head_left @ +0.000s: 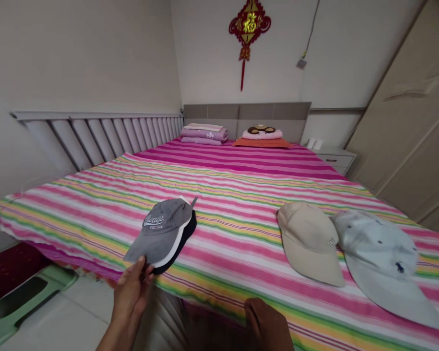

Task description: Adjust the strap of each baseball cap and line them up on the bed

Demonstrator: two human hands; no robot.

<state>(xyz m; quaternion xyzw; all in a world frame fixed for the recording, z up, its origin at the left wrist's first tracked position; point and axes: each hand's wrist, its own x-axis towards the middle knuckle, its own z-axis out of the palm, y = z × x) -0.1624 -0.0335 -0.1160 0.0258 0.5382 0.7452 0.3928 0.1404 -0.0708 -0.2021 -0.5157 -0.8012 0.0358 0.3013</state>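
My left hand (131, 287) pinches the brim of a grey baseball cap (163, 226) with white lettering. A white cap (179, 242) and a black cap (188, 234) show beneath it, stacked brim on brim, lying on the bed. My right hand (267, 321) is at the bed's front edge, fingers curled, nothing seen in it. To the right lie a beige cap (309, 241) and, beside it, a pale blue-grey cap (384, 263) with a small dark emblem. Both brims point towards me.
A striped sheet (234, 273) covers the bed. Folded purple bedding (205, 134) and an orange cushion (261, 143) sit by the headboard (219, 112). A white railing (113, 131) runs along the left. A green plastic stool (32, 297) stands on the floor; a nightstand (334, 158) is at right.
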